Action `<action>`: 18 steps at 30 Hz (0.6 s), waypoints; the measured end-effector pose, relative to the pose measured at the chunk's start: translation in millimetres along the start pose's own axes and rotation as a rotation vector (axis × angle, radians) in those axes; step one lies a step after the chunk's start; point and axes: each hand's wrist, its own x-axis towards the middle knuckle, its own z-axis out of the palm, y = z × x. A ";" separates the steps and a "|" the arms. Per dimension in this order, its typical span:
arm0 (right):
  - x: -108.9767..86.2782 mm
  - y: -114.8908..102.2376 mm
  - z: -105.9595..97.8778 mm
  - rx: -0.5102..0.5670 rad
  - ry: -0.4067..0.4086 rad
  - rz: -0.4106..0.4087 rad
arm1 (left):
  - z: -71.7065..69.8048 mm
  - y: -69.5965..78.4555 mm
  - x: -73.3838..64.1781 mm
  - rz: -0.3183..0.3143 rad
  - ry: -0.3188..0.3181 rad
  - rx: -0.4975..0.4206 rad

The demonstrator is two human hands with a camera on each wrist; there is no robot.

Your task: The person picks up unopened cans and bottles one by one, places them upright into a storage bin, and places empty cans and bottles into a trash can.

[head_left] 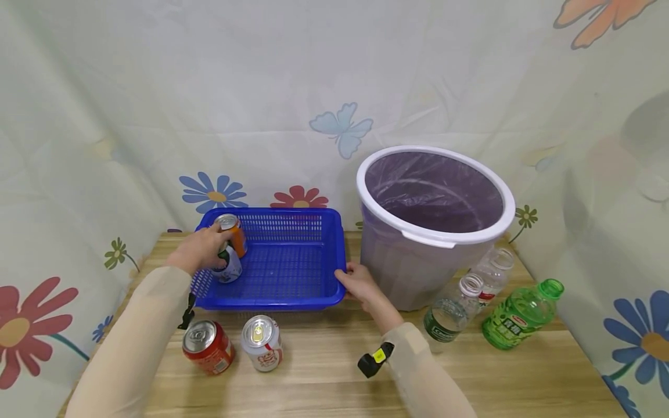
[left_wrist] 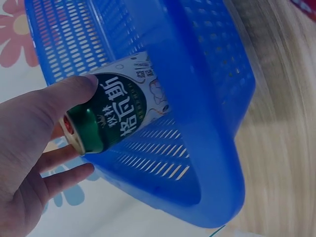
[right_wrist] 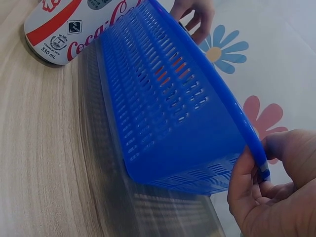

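Observation:
Inside the blue plastic basket, at its left end, my left hand holds a green-and-white drink can. The left wrist view has the thumb across the can's label and the fingers at its far side. Right behind that can stands an orange can, partly covered by the hand. My right hand grips the basket's right rim, thumb and fingers pinching it from both sides. In front of the basket, a red can and a white Coca-Cola can stand upright on the table.
A tall bin with a white rim and a plastic liner stands right of the basket. Beside it are two clear bottles and a green bottle, all uncapped. A flower-printed curtain hangs behind the wooden table.

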 end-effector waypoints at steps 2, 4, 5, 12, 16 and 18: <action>2.1 2.3 0.5 -0.008 0.008 0.003 | -2.2 -0.1 -1.3 0.006 0.002 -0.002; 6.0 5.9 0.4 -0.010 0.011 0.006 | -4.1 -0.5 -2.0 0.015 0.004 0.002; 6.5 6.4 0.3 -0.010 0.010 0.006 | -4.8 -0.8 -2.3 0.018 0.009 -0.001; 7.1 7.4 0.0 -0.007 0.006 0.003 | -9.8 -3.0 -6.9 0.065 0.085 -0.044; 6.5 7.0 0.2 0.003 0.005 -0.002 | -13.3 -4.0 -10.8 0.059 0.098 -0.042; 6.0 6.8 0.2 0.006 0.002 -0.003 | -15.1 -3.8 -13.0 0.060 0.090 -0.035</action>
